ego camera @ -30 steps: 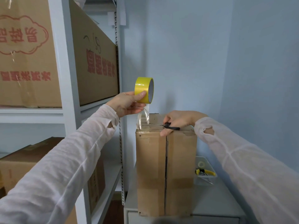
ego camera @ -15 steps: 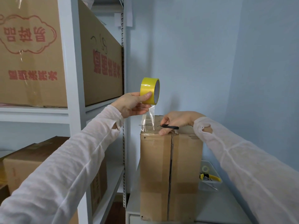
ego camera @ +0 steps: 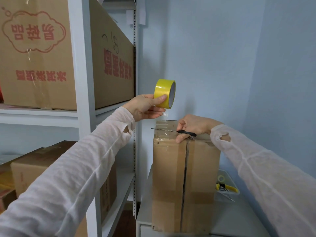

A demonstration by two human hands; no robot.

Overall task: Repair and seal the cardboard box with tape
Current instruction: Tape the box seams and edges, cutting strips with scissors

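Scissors (ego camera: pixel 184 132) in R hand (ego camera: pixel 194 124) grip, blade now fully across clear strip (ego camera: pixel 162 124) at box (ego camera: pixel 171 168) top, vs. only reaching it 1 s ago; cut unconfirmed. If severed, press-down next. L hand (ego camera: pixel 145 106) grip clenched on tape roll (ego camera: pixel 164 93) above. Box upright on bench (ego camera: pixel 239 218).

There are two hands, the left hand (ego camera: pixel 145 106) and the right hand (ego camera: pixel 193 125), one yellow tape roll (ego camera: pixel 164 93), one pair of scissors (ego camera: pixel 186 133), three cardboard boxes, namely the taped box (ego camera: pixel 201 168), an upper-shelf box (ego camera: pixel 39 65) and a lower-shelf box (ego camera: pixel 34 170), one clear tray (ego camera: pixel 229 174), and one pair of yellow-handled pliers (ego camera: pixel 227 187).
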